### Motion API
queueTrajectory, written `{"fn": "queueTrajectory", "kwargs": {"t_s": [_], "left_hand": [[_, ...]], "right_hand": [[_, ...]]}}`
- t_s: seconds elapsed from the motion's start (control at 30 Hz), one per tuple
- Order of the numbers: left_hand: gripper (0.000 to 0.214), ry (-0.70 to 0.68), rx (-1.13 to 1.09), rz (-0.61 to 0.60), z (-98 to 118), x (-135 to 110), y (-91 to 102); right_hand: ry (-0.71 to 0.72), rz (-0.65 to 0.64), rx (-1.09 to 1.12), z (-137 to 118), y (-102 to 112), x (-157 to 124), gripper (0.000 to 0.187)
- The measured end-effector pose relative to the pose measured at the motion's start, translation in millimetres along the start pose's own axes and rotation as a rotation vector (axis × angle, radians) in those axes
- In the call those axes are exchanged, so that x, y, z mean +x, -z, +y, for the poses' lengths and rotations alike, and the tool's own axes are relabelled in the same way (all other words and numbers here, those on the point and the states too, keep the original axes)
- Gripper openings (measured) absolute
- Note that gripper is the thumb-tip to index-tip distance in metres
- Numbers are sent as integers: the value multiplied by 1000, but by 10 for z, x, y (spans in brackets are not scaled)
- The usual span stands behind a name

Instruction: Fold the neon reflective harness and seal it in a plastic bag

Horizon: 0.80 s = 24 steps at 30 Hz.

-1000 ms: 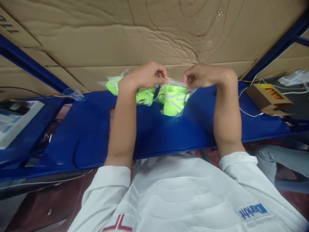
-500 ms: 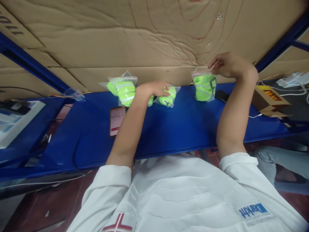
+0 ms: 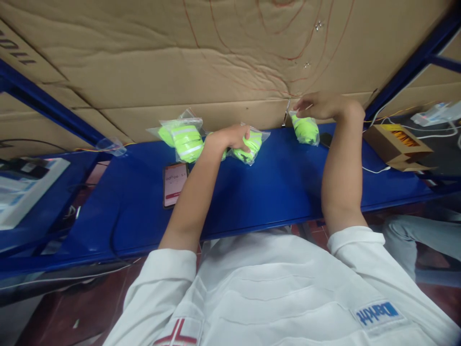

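My left hand (image 3: 236, 138) rests with curled fingers on a clear zip bag holding a rolled neon-yellow reflective strap (image 3: 253, 144). Left of it, more bagged neon bundles with silver stripes (image 3: 188, 142) lie together, partly hidden behind my left wrist. At the right, my right hand (image 3: 319, 105) has its bent fingers at the top edge of another clear bag with neon-yellow material (image 3: 306, 129). That bag leans near the cardboard, and its upper part is covered by the fingers.
A phone with a lit timer screen (image 3: 175, 185) lies on the blue table (image 3: 266, 192). A dark phone-like object (image 3: 326, 139) sits beside my right forearm. An open cardboard box (image 3: 398, 146) stands at the right. Cardboard sheeting (image 3: 144, 72) forms the back wall.
My right hand has moved left and down onto the top of the right bag, which now looks turned, its dark strap out of sight. My left hand stays on its bag.
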<state>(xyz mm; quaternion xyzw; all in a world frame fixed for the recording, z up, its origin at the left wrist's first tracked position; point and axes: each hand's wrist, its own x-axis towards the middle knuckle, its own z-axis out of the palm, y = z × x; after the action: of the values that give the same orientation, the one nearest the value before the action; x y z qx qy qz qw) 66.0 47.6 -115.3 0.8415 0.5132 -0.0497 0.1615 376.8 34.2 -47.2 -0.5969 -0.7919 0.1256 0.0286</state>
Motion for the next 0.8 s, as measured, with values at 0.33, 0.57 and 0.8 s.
{"fn": "queueTrajectory", "kwargs": {"t_s": [0.33, 0.57, 0.8], "left_hand": [[69, -111, -5, -11, -6, -46, 12], [49, -167, -28, 163, 25, -113, 47], [50, -259, -124, 276, 78, -140, 27]], "right_hand": [[26, -120, 3, -416, -436, 412, 29], [104, 27, 134, -375, -439, 426, 28], [93, 191, 98, -390, -460, 476, 22]]}}
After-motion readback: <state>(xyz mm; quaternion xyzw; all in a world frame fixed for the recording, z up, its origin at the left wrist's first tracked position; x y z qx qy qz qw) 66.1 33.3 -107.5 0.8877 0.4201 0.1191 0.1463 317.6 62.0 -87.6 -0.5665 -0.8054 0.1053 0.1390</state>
